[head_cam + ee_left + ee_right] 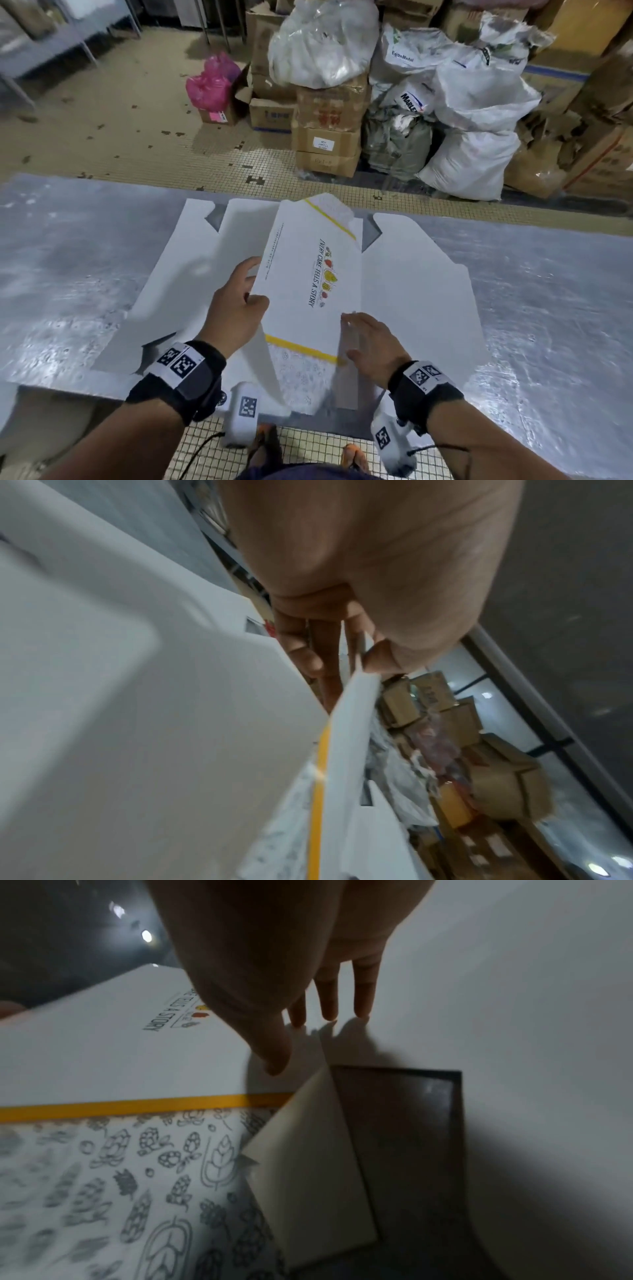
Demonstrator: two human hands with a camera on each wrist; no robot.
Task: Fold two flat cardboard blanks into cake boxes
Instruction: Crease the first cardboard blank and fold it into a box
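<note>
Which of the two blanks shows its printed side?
The upper blank, with the yellow stripes and slogan, gripped by the left hand. The blank beneath shows plain white.

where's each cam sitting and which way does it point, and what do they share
Head: worn on the head, looks forward and down at the table; shows both forearms, left hand and right hand.
Left wrist: looks along the left hand, which pinches the printed panel's edge.
Right wrist: looks along the right hand, its straight fingers pressing the blank.
All share the yellow stripe.
</note>
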